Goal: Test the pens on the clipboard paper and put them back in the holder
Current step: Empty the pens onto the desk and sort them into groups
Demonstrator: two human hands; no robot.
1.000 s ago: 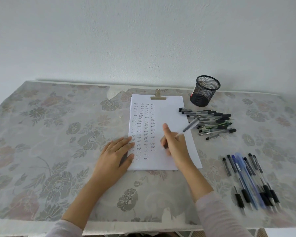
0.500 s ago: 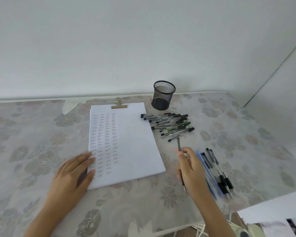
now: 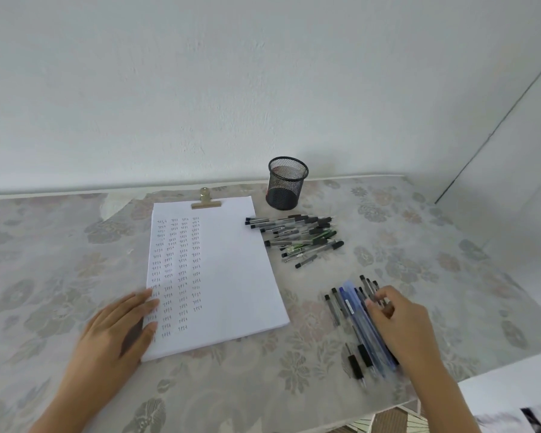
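Left hand (image 3: 116, 332) is lying flat on the lower left edge of the paper (image 3: 231, 276). Its fingers (image 3: 144, 303) are straight and a bit spread, gripping nothing, just pressing the sheet down. The paper is pinned at its far end by a brass clip (image 3: 205, 201), and columns of little test scribbles run up the sheet from those fingers.

Right hand (image 3: 400, 326) is down on the row of pens (image 3: 347, 310) lying side by side on the surface (image 3: 419, 245). Its fingers (image 3: 380, 300) are curled over the far ends of the pens, and honestly I can't tell if they've got one pinched or are only touching.

Further out beyond the right fingers there's a loose pile of pens (image 3: 297, 239). Just behind that is the black mesh holder (image 3: 286, 184), upright and well apart from both hands.
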